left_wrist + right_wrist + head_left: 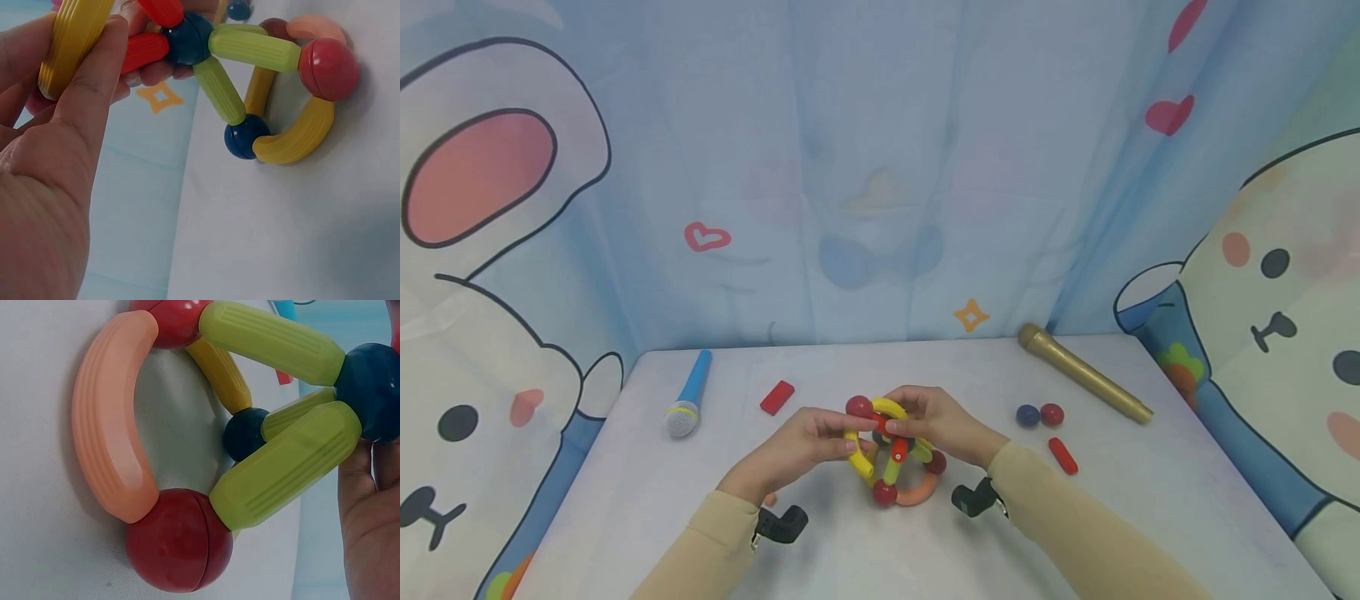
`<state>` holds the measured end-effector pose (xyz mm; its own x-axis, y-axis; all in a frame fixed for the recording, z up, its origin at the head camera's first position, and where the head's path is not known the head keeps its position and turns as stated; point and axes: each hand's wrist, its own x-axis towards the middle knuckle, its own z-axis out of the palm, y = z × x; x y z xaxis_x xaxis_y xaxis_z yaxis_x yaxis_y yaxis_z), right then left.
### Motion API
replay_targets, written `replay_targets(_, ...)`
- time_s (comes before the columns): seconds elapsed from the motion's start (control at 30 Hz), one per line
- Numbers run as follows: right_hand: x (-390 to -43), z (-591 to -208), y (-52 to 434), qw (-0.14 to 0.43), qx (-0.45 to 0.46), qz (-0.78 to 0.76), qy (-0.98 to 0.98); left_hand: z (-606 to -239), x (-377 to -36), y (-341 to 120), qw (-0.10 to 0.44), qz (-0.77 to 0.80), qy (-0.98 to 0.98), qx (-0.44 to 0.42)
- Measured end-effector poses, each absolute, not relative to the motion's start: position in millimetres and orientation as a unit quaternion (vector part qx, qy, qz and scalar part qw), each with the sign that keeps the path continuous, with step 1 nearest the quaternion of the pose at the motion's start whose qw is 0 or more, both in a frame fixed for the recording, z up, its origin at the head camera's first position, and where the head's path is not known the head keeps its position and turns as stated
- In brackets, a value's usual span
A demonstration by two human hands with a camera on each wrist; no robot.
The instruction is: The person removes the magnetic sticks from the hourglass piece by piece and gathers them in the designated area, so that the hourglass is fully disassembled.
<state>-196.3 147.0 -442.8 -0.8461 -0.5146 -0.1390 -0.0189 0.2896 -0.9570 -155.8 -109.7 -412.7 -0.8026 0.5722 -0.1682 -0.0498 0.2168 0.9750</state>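
A toy structure (897, 468) of coloured rods and balls stands on the white table (625, 500) at the centre. My left hand (850, 433) pinches its yellow curved piece (72, 47) between thumb and fingers. Beside that piece a red rod (145, 50) joins a dark blue ball (187, 39). My right hand (904, 425) curls over the top of the structure from the right, its fingers (369, 519) against the dark blue ball (372, 390). Green rods (284, 465) run down to a red ball (178, 540) and an orange curved piece (112, 419) lying on the table.
A blue microphone (688, 404) and a red block (777, 397) lie at the back left. At the right are a gold microphone (1084, 373), a loose blue ball (1027, 416), a red ball (1052, 414) and a red rod (1063, 456). A cartoon curtain hangs behind.
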Motion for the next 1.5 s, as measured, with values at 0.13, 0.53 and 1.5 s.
replay_targets(0.13, -196.2, -441.7, 147.1, 0.22, -0.175, -0.575, 0.768, -412.6, -156.3, -110.1, 0.258, 0.598, 0.736, 0.183)
replay_targets(0.53, -195.5, -441.6, 146.4, 0.223, -0.173, -0.575, 0.768, -410.8, -158.0, -111.7, 0.262, 0.596, 0.734, 0.192)
replay_targets(1.5, -199.8, -444.2, 146.9, 0.228, -0.163, -0.593, 0.755, -412.0, -162.0, -114.7, 0.27, 0.582, 0.734, 0.223)
